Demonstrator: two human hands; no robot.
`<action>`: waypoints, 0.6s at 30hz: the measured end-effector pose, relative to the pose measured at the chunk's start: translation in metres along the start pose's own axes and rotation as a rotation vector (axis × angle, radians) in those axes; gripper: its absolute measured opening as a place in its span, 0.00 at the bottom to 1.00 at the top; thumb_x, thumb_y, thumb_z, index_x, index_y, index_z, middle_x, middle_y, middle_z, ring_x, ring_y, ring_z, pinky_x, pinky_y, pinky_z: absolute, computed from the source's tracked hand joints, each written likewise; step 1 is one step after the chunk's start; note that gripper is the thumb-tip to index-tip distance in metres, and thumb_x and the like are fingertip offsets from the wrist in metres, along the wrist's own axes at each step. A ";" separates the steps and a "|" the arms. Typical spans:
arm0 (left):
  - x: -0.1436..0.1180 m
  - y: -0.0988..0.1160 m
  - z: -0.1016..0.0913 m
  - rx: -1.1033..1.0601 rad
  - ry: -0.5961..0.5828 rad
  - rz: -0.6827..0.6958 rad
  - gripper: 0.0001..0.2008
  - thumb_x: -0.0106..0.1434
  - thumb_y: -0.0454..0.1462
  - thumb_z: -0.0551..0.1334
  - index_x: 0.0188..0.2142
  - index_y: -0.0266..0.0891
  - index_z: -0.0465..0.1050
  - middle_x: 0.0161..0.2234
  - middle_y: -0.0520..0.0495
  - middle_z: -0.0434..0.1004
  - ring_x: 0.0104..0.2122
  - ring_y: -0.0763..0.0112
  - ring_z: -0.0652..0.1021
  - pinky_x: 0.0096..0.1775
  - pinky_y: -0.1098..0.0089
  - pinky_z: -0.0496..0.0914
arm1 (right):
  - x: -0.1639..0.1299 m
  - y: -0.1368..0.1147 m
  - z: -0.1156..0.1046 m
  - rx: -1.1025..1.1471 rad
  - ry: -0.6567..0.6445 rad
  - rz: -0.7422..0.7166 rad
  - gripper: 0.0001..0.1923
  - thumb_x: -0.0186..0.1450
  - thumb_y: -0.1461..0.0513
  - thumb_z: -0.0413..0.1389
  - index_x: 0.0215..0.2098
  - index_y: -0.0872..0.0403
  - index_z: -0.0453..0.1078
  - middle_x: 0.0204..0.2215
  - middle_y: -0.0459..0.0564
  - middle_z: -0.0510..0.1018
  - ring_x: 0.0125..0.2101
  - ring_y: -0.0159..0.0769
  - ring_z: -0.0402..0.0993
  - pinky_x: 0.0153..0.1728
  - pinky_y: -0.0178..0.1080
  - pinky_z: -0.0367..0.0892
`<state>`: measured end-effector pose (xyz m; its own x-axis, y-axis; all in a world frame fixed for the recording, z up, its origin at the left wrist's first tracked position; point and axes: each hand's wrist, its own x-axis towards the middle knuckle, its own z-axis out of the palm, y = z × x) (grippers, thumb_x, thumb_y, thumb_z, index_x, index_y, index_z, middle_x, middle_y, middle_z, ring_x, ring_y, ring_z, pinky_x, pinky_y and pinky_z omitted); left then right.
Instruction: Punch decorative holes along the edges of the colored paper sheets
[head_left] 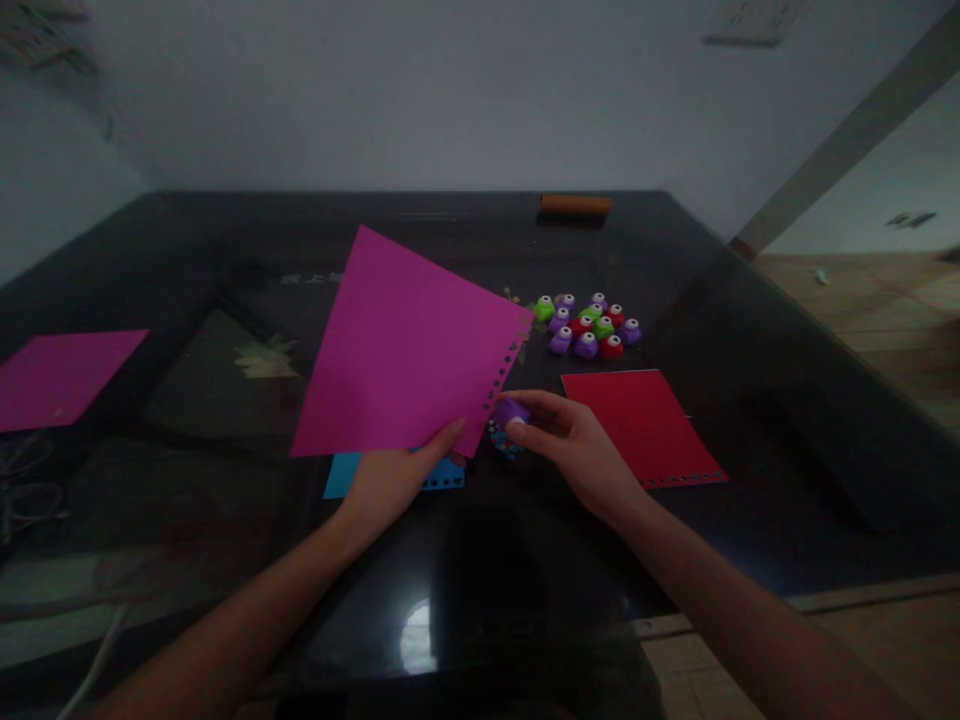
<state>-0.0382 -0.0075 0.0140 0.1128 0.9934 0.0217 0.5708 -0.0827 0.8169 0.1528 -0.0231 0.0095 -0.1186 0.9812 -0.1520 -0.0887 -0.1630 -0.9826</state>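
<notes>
My left hand (397, 478) holds a magenta paper sheet (405, 350) by its lower edge, tilted up over the dark glass table (225, 260). A row of small punched holes runs along the sheet's right edge. My right hand (570, 440) grips a small purple paper punch (512, 411) at that edge, thumb on top of it. Tiny punched paper bits lie under the punch. A blue sheet (345, 475) with a punched edge lies flat beneath my left hand.
A red sheet (637, 420) with a punched lower edge lies to the right. Behind it sits a cluster of several purple, green and red punches (589, 325). Another magenta sheet (60, 375) lies at the far left. An orange-brown block (576, 205) rests near the table's far edge.
</notes>
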 end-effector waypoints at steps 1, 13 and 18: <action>0.000 0.001 -0.001 -0.004 0.010 -0.008 0.13 0.56 0.46 0.58 0.22 0.43 0.74 0.26 0.49 0.79 0.38 0.60 0.77 0.50 0.59 0.65 | 0.000 -0.001 -0.001 0.003 -0.002 0.004 0.18 0.52 0.57 0.63 0.42 0.52 0.72 0.37 0.49 0.77 0.37 0.35 0.73 0.41 0.40 0.67; 0.004 0.009 -0.008 -0.075 -0.002 -0.074 0.12 0.55 0.44 0.59 0.21 0.42 0.73 0.26 0.48 0.79 0.34 0.62 0.78 0.46 0.62 0.69 | 0.004 -0.009 -0.017 0.135 0.045 -0.013 0.17 0.61 0.51 0.54 0.41 0.53 0.72 0.39 0.52 0.78 0.39 0.38 0.74 0.40 0.41 0.67; 0.004 0.007 -0.008 -0.091 -0.034 -0.056 0.12 0.56 0.44 0.58 0.20 0.43 0.73 0.23 0.50 0.78 0.30 0.63 0.77 0.43 0.62 0.70 | 0.005 -0.008 -0.021 0.091 0.042 -0.020 0.20 0.62 0.48 0.51 0.40 0.53 0.73 0.37 0.52 0.78 0.40 0.40 0.74 0.40 0.42 0.68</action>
<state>-0.0398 -0.0034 0.0242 0.1116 0.9928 -0.0435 0.5007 -0.0184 0.8654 0.1738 -0.0151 0.0146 -0.0750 0.9875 -0.1388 -0.1805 -0.1503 -0.9720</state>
